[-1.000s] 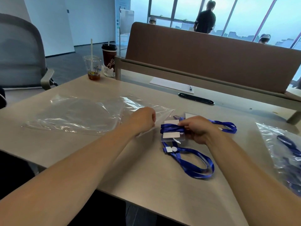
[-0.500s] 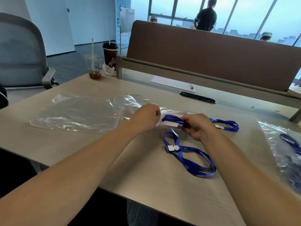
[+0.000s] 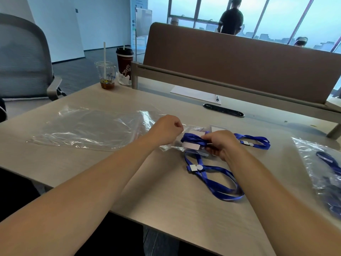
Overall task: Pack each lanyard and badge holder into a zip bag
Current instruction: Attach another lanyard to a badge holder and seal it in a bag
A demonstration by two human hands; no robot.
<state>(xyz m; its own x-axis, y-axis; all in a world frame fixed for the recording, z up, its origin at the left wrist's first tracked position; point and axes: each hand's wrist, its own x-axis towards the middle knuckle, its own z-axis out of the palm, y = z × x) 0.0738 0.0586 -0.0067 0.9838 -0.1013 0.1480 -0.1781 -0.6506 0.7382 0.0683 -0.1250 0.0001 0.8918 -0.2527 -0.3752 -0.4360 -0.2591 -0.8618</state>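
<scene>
**Bag mouth pinched up to take the badge bundle**

Head view: the left hand (image 3: 166, 133) is curled, thumb and forefinger pinching the near edge of a clear plastic zip bag (image 3: 191, 128). I judge this keeps the mouth raised and facing the other hand. The right hand (image 3: 220, 145) grips a blue ribbon lanyard (image 3: 193, 138) wound round a clear badge holder with a white card (image 3: 191, 145), right at the bag's opening. The winding probably keeps the two together as one piece. The rest of the ribbon trails in a loose loop on the pale wooden table (image 3: 156, 209) toward the person, so it is not yet packed and will need gathering.

Just behind the right hand, a second blue lanyard (image 3: 256, 142) lies waiting. A pile of empty clear bags (image 3: 86, 128) sits to the left within reach, and a filled bag (image 3: 317, 163) is set well apart on the right, out of the way
</scene>
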